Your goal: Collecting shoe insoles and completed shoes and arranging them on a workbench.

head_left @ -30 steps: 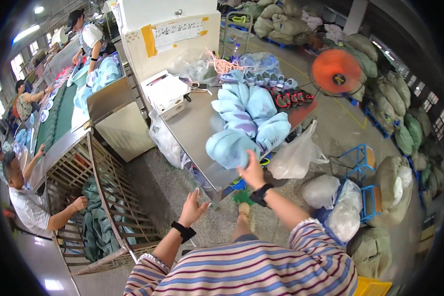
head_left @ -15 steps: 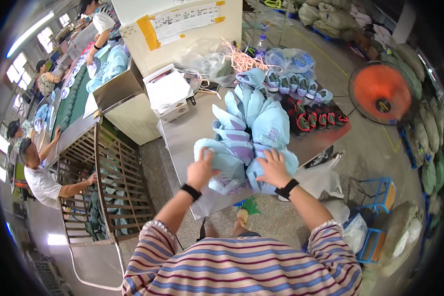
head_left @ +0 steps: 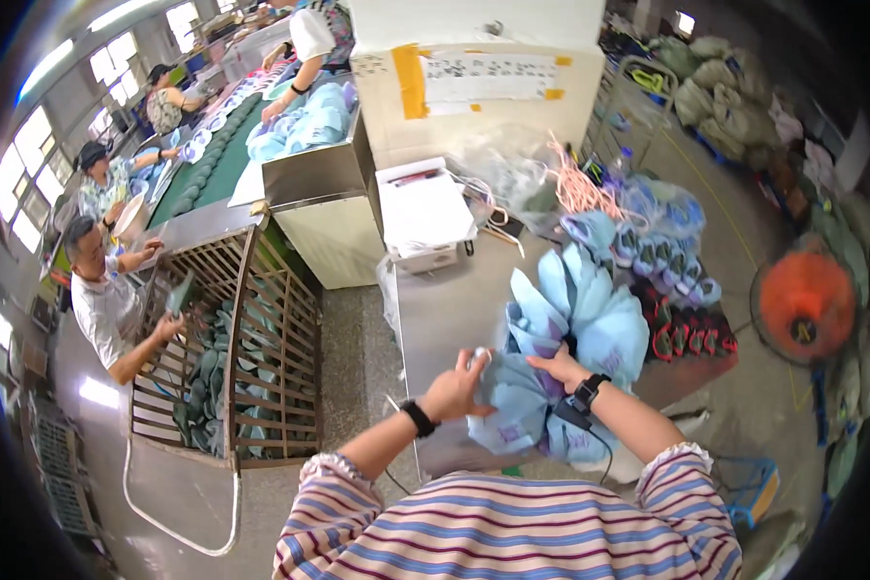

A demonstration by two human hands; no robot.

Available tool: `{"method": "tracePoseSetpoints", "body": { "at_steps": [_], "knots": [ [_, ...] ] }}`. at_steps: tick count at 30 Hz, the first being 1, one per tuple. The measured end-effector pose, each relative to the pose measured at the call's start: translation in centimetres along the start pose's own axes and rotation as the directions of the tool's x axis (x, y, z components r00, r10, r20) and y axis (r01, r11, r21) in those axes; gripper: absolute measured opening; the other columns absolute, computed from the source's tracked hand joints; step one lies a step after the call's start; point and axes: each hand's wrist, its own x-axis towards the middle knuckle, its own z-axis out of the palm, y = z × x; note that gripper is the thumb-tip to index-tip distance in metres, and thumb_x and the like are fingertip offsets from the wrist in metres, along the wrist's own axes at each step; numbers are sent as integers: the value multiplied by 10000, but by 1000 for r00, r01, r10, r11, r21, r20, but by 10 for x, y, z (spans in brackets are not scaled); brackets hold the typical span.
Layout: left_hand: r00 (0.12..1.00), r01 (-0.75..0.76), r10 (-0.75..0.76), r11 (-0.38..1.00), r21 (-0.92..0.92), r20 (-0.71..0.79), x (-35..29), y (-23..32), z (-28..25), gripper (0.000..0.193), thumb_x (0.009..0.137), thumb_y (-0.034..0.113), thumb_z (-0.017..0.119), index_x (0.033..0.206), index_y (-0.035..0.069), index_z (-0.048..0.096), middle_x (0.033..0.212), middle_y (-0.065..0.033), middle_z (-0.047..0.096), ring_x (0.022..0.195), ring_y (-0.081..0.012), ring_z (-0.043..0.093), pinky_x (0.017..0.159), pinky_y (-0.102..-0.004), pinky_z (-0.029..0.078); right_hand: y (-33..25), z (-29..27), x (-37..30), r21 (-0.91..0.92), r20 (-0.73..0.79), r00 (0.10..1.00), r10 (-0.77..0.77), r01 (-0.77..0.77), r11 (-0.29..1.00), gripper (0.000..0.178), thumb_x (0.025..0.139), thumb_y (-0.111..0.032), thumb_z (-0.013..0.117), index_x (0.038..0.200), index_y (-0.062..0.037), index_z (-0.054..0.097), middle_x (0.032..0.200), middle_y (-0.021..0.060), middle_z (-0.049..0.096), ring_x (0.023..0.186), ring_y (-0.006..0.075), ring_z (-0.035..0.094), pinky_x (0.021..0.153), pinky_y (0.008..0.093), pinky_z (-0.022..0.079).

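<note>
Both hands down on pile of pale blue shoe uppers [head_left: 575,338] at near end of grey metal desk [head_left: 445,309]. Left hand [head_left: 457,385]: fingers curled over near-left edge of pile, clamped on a pale blue piece [head_left: 512,406]; black band at wrist. Right hand [head_left: 559,365]: laid on top of pile mid-way, fingers bent onto the fabric; can't tell if gripping or just pressing; black watch at wrist. Pile stacked fanwise, purple bits showing betw. layers, nearest pieces hanging over desk's front edge.

Further back on desk: white box [head_left: 420,208] w/ red pen on top, clear plastic bags [head_left: 512,179], pink cord tangle [head_left: 575,184], row of blue-grey shoe parts [head_left: 662,256] to right. Dark red-and-green pieces [head_left: 681,333] just right of pile. Orange fan [head_left: 802,300] on floor, well right. Left of desk: wooden slatted cart [head_left: 251,358] w/ dark green soles inside; a person in white shirt [head_left: 101,300] leaning on it. More people at long green conveyor [head_left: 213,145] behind.
</note>
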Motion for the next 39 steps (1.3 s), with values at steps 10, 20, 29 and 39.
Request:
{"method": "tracePoseSetpoints", "body": {
  "at_steps": [10,20,29,39],
  "knots": [
    [985,174,-172,979,-104,28,-34,-56,-21,959,560,443,767,1321,119,282,1211,-271,358,1026,-429,487,819,-442,457,-47,34,27,-163,454,848,-275,383,909,635,757,-388,653,1182,28,429,1094,129,535,993,222,509,856,322,407],
    [976,-206,216,953,220,-22,133,27,-80,172,757,111,526,908,51,584,860,-99,595,720,-308,601,603,-399,490,-160,-63,18,-738,482,604,-635,670,78,414,659,-179,653,1056,-92,574,1164,90,522,1112,266,455,905,377,384],
    [996,-89,85,900,426,28,191,20,-48,114,757,146,528,825,58,555,946,-91,549,664,-296,603,559,-405,489,-160,-122,40,-693,534,493,-687,721,-21,563,572,-230,751,1063,-93,511,1080,58,457,1073,254,408,844,337,431],
    [986,-152,168,924,352,-16,211,28,-38,478,702,137,595,1154,114,438,1191,-84,427,624,-271,605,525,-387,490,-151,-137,55,-706,491,510,-706,708,20,450,626,-187,717,1008,-55,520,1079,80,465,1008,270,473,785,357,441]
  ]
}}
